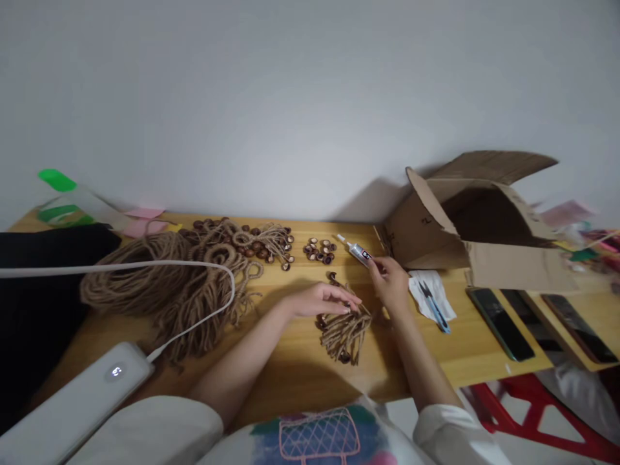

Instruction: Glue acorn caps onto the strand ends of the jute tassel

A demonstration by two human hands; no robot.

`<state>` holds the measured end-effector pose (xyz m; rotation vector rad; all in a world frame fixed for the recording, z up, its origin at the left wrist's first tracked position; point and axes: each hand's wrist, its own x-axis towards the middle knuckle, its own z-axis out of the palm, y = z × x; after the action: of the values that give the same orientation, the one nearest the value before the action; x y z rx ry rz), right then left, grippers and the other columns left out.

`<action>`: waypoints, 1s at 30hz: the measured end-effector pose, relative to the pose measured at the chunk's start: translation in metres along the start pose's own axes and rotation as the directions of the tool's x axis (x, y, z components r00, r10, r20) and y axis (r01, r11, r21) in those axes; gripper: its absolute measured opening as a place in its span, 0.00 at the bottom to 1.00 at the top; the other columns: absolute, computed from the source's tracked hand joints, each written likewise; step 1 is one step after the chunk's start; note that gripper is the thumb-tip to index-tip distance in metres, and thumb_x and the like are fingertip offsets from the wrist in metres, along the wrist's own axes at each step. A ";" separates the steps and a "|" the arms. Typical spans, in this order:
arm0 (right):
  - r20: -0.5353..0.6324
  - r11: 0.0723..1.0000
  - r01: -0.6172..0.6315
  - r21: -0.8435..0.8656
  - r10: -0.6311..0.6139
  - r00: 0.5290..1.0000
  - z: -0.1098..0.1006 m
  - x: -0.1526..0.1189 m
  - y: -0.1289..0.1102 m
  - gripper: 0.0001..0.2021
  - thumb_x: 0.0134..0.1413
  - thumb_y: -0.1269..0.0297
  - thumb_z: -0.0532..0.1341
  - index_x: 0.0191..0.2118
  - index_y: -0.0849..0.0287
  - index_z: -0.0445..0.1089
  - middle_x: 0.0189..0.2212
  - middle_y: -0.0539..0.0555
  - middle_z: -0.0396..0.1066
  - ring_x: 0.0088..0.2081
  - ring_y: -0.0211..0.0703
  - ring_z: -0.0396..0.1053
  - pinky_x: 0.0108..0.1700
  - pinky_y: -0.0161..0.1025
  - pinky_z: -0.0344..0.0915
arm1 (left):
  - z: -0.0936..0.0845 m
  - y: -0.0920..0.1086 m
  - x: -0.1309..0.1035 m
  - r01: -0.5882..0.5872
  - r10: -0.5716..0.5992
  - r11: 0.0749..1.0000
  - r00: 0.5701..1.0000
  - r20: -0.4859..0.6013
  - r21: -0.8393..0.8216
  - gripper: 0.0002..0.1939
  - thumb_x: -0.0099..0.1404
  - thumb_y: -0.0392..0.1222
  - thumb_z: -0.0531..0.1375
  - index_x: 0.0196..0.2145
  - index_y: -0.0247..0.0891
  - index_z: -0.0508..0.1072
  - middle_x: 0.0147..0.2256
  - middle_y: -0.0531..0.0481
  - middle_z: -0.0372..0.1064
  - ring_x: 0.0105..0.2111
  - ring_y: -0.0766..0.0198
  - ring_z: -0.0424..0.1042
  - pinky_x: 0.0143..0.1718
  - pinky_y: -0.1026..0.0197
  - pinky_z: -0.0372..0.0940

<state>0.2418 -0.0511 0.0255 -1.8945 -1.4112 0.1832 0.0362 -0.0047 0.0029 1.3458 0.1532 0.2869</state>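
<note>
My right hand is closed around a small silver glue tube with a white nozzle, which points up and to the left. Below and left of it lies a bundle of cut jute twine strands with dark brown nutshell-like cups among them. My left hand rests over the top of this bundle, fingers stretched out and loosely apart. Its fingertips touch or hover close to the strands; which of the two cannot be made out. Behind the hands sits a group of small brown half-shell cups, hollow sides mostly up.
Left are a large twine coil, twine tassels and a white power bank with its cable. Right are an open cardboard box, blue thread snips on white paper, and several phones. A wall stands behind.
</note>
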 end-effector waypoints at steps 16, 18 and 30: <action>0.281 0.947 0.168 -0.272 -0.089 0.956 0.052 0.059 -0.014 0.06 0.56 0.66 0.60 0.37 0.62 0.72 0.37 0.58 0.72 0.40 0.46 0.66 0.42 0.37 0.57 | 0.001 0.008 0.001 0.098 -0.100 0.994 0.994 -0.034 -0.056 0.17 0.57 0.48 0.65 0.40 0.33 0.77 0.54 0.36 0.67 0.55 0.54 0.66 0.55 0.57 0.61; 0.285 0.948 0.175 -0.264 -0.097 0.954 0.054 0.059 -0.012 0.06 0.57 0.66 0.60 0.36 0.61 0.72 0.36 0.58 0.72 0.40 0.45 0.66 0.43 0.37 0.57 | 0.000 0.008 0.001 0.092 -0.093 0.995 0.995 -0.030 -0.047 0.18 0.57 0.49 0.65 0.40 0.32 0.77 0.54 0.36 0.67 0.55 0.54 0.66 0.55 0.56 0.60; 0.148 0.978 0.202 -0.047 -0.194 0.970 0.056 0.064 -0.007 0.05 0.55 0.67 0.59 0.36 0.60 0.71 0.33 0.56 0.73 0.36 0.44 0.69 0.40 0.37 0.61 | -0.001 0.005 0.002 0.046 -0.047 0.998 0.999 -0.012 -0.053 0.17 0.59 0.48 0.64 0.41 0.34 0.77 0.54 0.37 0.68 0.56 0.56 0.65 0.57 0.55 0.58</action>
<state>0.2318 0.0321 0.0103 -1.8048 -1.7107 0.1826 0.0373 -0.0018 0.0076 1.2870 0.1863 0.2591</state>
